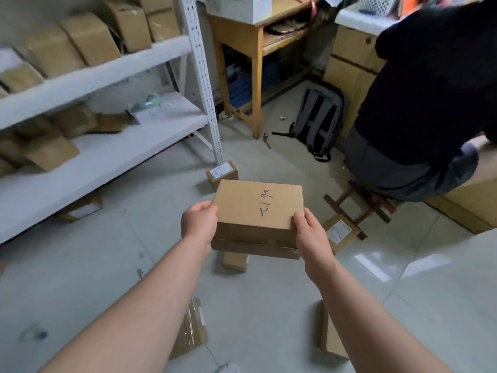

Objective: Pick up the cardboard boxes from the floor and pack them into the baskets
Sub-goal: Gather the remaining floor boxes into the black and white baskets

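Between both hands I hold a stack of two brown cardboard boxes above the floor. The top box (pixel 258 203) has handwriting on its lid; a flatter box (pixel 255 249) sits under it. My left hand (pixel 199 222) grips the stack's left side and my right hand (pixel 312 232) grips its right side, thumb on the lid. Loose cardboard boxes lie on the floor: one with a label (pixel 222 172) by the shelf post, a small one (pixel 234 261) below the stack, one with a label (pixel 340 231) at the right, and two near my arms (pixel 191 329) (pixel 330 335). No basket is visible.
A white metal shelf unit (pixel 102 154) with several cardboard boxes stands at the left. A wooden table (pixel 242 49) and a grey backpack (pixel 317 119) are ahead. A person in dark clothes (pixel 419 103) sits on a small wooden stool (pixel 360 203) at the right.
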The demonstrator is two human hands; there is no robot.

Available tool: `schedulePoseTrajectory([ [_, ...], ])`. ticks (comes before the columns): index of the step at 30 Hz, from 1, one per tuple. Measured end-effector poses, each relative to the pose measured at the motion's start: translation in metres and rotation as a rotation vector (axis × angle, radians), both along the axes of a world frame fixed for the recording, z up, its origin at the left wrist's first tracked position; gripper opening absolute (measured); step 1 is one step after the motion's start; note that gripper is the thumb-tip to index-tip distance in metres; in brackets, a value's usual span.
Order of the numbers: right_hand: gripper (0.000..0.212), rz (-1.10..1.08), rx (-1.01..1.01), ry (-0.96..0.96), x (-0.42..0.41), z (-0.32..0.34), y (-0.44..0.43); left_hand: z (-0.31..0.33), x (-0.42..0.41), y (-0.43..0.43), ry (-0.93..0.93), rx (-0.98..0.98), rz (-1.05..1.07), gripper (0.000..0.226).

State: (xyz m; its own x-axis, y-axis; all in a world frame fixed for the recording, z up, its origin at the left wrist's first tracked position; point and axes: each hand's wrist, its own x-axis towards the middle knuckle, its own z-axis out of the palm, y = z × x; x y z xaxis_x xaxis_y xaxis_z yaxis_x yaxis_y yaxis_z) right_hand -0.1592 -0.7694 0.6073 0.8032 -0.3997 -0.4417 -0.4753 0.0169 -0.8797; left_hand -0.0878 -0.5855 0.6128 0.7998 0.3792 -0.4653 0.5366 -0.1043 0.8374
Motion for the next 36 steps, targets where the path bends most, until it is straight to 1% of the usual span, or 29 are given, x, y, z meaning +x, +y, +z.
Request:
schedulePoseTrajectory([
  [4,0.021,0.126,-0.013,-0.043,-0.007,0.093,0.041,0.101,-0.033,0.051,-0.07,-0.002,0.11,0.028],
  [7,0.025,0.249,-0.03,-0.095,-0.018,0.154,0.08,0.164,-0.07,0.094,-0.125,-0.009,0.219,0.026],
  [9,0.031,0.334,-0.018,-0.11,-0.027,0.188,0.11,0.197,-0.096,0.127,-0.147,-0.027,0.289,0.026],
  [11,0.034,0.417,0.004,-0.122,-0.036,0.22,0.143,0.225,-0.122,0.161,-0.164,-0.014,0.356,0.025],
  [16,0.038,0.621,0.043,-0.159,-0.062,0.277,0.239,0.275,-0.189,0.253,-0.23,0.016,0.592,0.026],
  [22,0.037,0.857,0.047,-0.193,-0.101,0.301,0.379,0.298,-0.278,0.372,-0.288,-0.047,0.833,0.022],
  [26,0.018,0.99,0.045,-0.182,-0.139,0.314,0.481,0.304,-0.342,0.459,-0.289,-0.054,0.962,0.021],
  [27,0.021,1.027,0.049,-0.184,-0.15,0.316,0.509,0.305,-0.358,0.482,-0.281,-0.046,0.993,0.021],
  [29,0.034,1.089,0.05,-0.175,-0.172,0.316,0.563,0.307,-0.388,0.527,-0.281,-0.035,1.04,0.023],
  [31,0.037,1.131,0.06,-0.151,-0.197,0.316,0.617,0.31,-0.419,0.57,-0.281,-0.011,1.069,0.022],
  [33,0.039,1.147,0.079,-0.105,-0.219,0.316,0.668,0.313,-0.448,0.614,-0.282,-0.004,1.095,0.029],
  [36,0.048,1.179,0.104,-0.063,-0.247,0.311,0.738,0.317,-0.486,0.674,-0.276,0.005,1.119,0.033],
])
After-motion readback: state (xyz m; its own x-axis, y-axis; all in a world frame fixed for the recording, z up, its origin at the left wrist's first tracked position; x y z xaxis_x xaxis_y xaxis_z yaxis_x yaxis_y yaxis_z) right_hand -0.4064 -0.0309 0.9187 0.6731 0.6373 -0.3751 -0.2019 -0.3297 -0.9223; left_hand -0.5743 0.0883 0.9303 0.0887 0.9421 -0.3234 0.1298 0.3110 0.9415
